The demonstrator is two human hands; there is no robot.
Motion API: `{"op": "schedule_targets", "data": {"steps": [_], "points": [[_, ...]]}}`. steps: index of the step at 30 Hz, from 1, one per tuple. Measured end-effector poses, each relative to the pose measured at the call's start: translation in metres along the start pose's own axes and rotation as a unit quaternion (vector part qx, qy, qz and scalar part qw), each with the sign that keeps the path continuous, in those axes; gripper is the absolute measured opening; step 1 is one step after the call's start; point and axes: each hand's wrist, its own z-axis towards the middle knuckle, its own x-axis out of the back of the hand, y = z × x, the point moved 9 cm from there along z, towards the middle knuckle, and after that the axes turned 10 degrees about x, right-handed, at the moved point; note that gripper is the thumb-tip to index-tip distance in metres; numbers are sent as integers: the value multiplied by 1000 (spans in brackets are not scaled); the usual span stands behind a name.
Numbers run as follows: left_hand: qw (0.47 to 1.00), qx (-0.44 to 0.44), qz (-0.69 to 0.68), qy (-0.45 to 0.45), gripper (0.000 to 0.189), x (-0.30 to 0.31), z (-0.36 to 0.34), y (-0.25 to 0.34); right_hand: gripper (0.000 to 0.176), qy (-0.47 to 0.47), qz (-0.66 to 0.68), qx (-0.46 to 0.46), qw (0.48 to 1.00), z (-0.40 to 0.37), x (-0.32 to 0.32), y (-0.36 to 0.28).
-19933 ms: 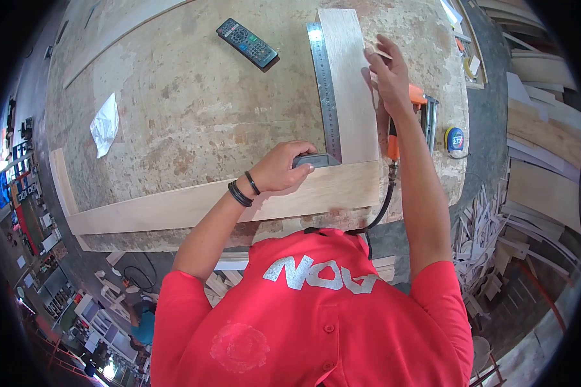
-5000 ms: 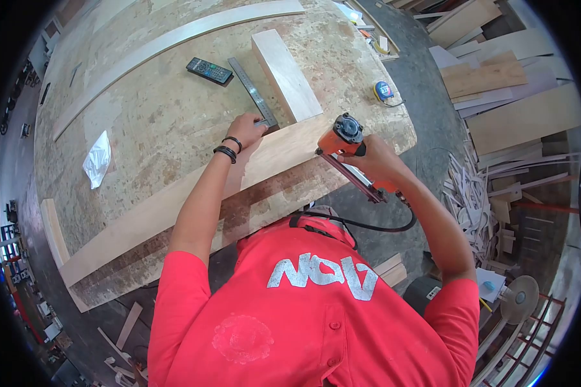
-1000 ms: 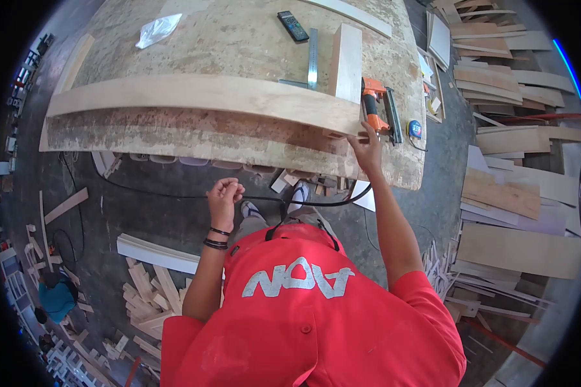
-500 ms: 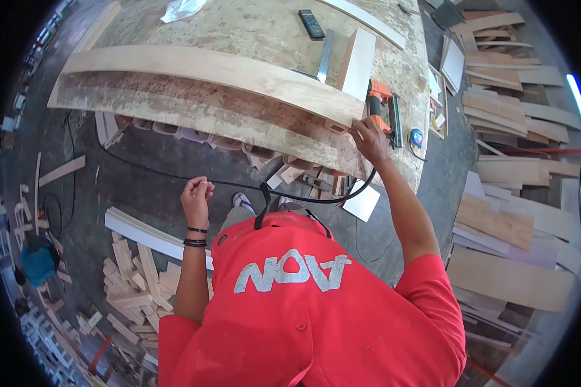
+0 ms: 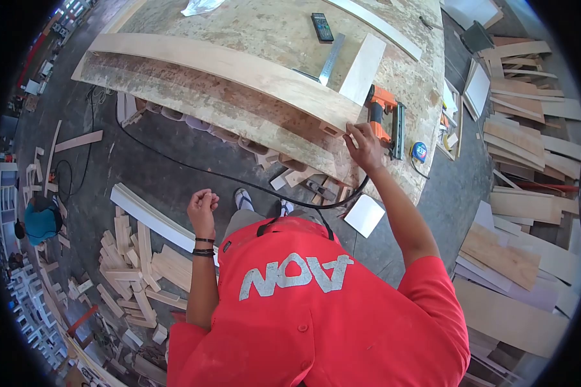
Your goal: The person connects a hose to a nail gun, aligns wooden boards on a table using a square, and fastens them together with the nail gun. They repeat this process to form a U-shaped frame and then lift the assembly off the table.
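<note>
My left hand (image 5: 203,208) hangs over the floor in front of my body, fingers curled together; anything between them is too small to see. My right hand (image 5: 364,146) is at the right end of a long pale board (image 5: 226,66) standing on edge, its fingertips pinched together near the board's corner; what they hold is hidden. A shorter wooden piece (image 5: 362,69) meets that end at an angle. Just right of my right hand lies an orange and black nail gun (image 5: 384,115). A metal square (image 5: 331,59) rests behind the long board.
The worktable (image 5: 264,29) also bears a phone (image 5: 322,28), a tape measure (image 5: 418,151) and a white strip (image 5: 380,28). A black hose (image 5: 239,179) runs below its edge. Wood offcuts (image 5: 132,271) and stacked boards (image 5: 516,213) cover the floor. A person in teal (image 5: 42,222) is far left.
My left hand has moved slightly down and right, away from the black hose. My right hand remains by the board's end. The whole view has shifted a little.
</note>
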Motion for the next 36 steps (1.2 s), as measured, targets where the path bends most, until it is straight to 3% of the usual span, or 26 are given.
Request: {"op": "schedule_targets", "data": {"steps": [3, 5, 7, 8, 14, 21, 27, 31, 34, 36], "points": [[1000, 4, -19, 5, 13, -3, -11, -9, 38, 28, 86, -72, 993, -15, -7, 6], [999, 2, -32, 9, 13, -8, -15, -10, 49, 69, 262, -283, 920, -39, -29, 33], [999, 6, -49, 1, 13, -9, -8, -24, 56, 120, 391, -392, 824, -51, -42, 41], [999, -5, -34, -24, 16, -10, -2, -31, 56, 150, 434, -421, 782, -51, -49, 42], [999, -25, -22, 0, 15, -19, -16, -1, 56, 154, 481, -450, 737, -49, -58, 37], [999, -19, -42, 19, 12, -6, -20, 0, 55, 129, 473, -456, 743, -55, -56, 30], [996, -10, -70, 63, 14, 44, -1, -19, 47, 146, 409, -484, 760, -60, -53, 39], [995, 8, -63, 71, 16, 89, 34, -30, 35, 198, 144, -397, 884, -60, -5, 54], [995, 31, -72, 61, 16, 125, 64, -30, 30, 244, 44, -342, 906, -35, 24, 30], [994, 57, -68, 68, 16, 158, 89, -28, 28, 249, 1, -359, 900, -36, 32, 19]]}}
